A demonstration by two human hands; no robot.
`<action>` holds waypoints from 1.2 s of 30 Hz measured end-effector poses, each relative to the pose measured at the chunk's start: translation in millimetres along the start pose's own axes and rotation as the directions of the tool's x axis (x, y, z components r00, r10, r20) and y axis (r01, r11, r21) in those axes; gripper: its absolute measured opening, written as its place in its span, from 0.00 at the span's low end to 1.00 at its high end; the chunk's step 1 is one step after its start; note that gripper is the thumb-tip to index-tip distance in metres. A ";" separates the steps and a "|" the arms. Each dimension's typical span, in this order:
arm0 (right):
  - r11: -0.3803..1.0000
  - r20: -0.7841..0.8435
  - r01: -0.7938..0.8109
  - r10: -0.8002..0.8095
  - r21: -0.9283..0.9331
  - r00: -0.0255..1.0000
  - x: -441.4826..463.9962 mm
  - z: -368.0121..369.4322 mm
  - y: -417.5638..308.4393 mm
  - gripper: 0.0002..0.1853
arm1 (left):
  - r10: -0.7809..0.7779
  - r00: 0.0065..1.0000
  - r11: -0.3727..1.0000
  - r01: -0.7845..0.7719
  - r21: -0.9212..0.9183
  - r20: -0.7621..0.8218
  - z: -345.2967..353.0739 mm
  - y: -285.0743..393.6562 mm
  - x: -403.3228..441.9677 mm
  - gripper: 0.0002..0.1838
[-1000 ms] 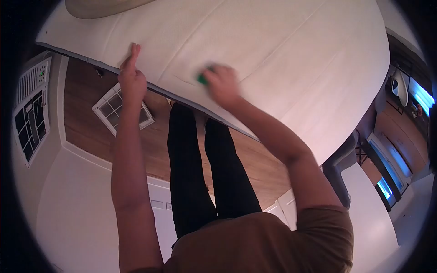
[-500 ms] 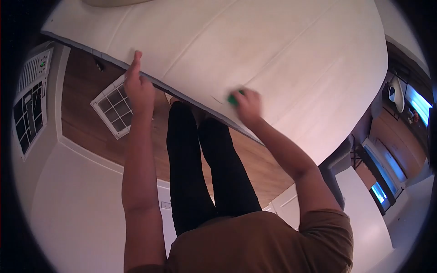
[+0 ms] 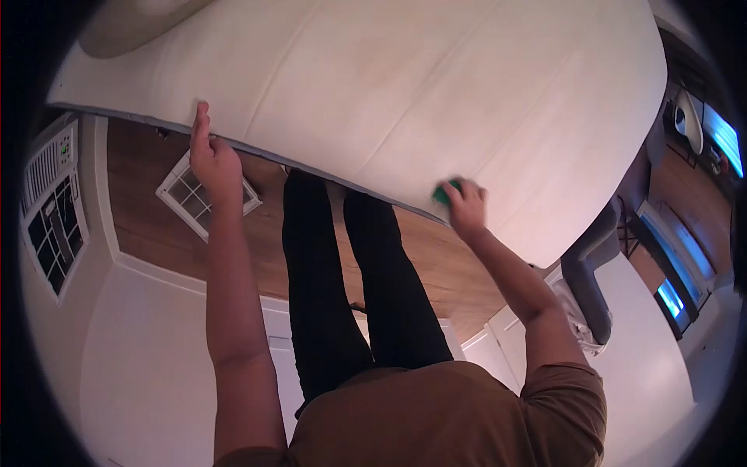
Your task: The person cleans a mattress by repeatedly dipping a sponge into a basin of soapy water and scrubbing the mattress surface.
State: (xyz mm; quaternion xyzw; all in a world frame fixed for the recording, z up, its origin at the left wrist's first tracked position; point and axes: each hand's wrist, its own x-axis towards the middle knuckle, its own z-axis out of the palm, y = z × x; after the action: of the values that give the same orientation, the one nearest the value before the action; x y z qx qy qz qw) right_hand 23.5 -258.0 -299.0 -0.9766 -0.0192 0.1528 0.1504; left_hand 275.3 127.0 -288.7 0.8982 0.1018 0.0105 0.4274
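Observation:
A large off-white padded surface (image 3: 350, 86), like a mattress or big cushion, has seams across it and a thin grey edge (image 3: 311, 166) along the near side. My left hand (image 3: 215, 165) is at that edge, with its fingers stretched up against the pale fabric and its thumb apart. My right hand (image 3: 469, 208) rests on the fabric farther right, fingers curled round a small green sponge-like pad (image 3: 447, 191). The hand is slightly blurred and covers part of the pad.
Below the edge, a white-framed grid panel (image 3: 187, 191) lies on the wooden floor (image 3: 148, 233). A wall unit with a grille (image 3: 53, 210) is at far left. A rounded beige form (image 3: 128, 31) sits at top left, and a grey curved piece (image 3: 587, 284) stands at right.
My right hand has moved right and a little down in view with the green pad. The view has shifted, and my left hand appears slightly lower and farther left, still at the edge.

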 end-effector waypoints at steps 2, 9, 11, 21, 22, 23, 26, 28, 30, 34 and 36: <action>0.971 -0.038 0.099 -0.093 0.217 0.995 90.3 13.3 -68.7 0.15 | 0.054 0.998 0.999 -0.053 -0.004 0.019 0.4 3.0 -0.8 0.30; 0.894 -0.485 0.267 -0.066 0.359 0.872 257.1 11.8 -224.2 0.11 | -0.014 0.997 0.994 0.006 0.108 0.074 -7.5 25.0 4.7 0.32; 0.934 -0.386 0.192 -0.065 0.300 0.920 172.6 14.1 -135.0 0.13 | 0.023 0.996 0.990 -0.036 0.140 0.092 4.6 21.7 4.3 0.32; 0.946 -0.395 0.075 0.059 0.316 0.917 149.3 10.5 -67.5 0.14 | 0.073 0.988 0.991 -0.087 0.103 0.135 7.0 -4.5 -25.6 0.32; 0.936 -0.515 0.176 0.006 0.303 0.857 203.2 0.8 -108.8 0.12 | 0.018 0.990 0.992 -0.036 0.122 0.143 5.8 6.6 -26.9 0.32; 0.901 -0.559 0.259 -0.022 0.348 0.829 248.0 -1.7 -142.3 0.11 | -0.035 0.990 0.990 0.016 0.142 0.135 7.8 14.6 -26.1 0.32; 0.900 -0.508 0.230 -0.011 0.371 0.861 260.3 -10.1 -151.6 0.09 | 0.011 0.986 0.989 -0.035 0.147 0.164 19.6 30.1 -20.6 0.32; 0.919 -0.460 0.179 0.003 0.351 0.888 204.8 -3.4 -101.6 0.10 | 0.022 0.982 0.988 -0.050 0.147 0.185 23.7 37.2 -23.5 0.32; 0.965 -0.243 -0.070 0.134 0.253 0.961 95.7 -12.8 -11.9 0.15 | 0.013 0.983 0.993 -0.033 0.110 0.181 30.8 36.8 -21.6 0.32; 0.932 -0.158 -0.353 0.338 -0.079 0.928 -90.8 -17.3 118.4 0.22 | -0.004 0.987 0.991 -0.018 0.131 0.162 25.6 21.5 -27.2 0.31; 0.923 -0.229 -0.384 0.376 0.010 0.898 -83.8 -8.7 109.3 0.22 | -0.034 0.992 0.991 0.019 0.132 0.118 18.6 9.4 -35.1 0.31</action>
State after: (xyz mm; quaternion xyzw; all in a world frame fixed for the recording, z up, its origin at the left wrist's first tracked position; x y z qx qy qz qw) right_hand -54.6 -371.7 -299.3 -0.9749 0.1865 0.0665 0.1018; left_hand 244.5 100.3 -290.8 0.9220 0.0884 -0.0558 0.3729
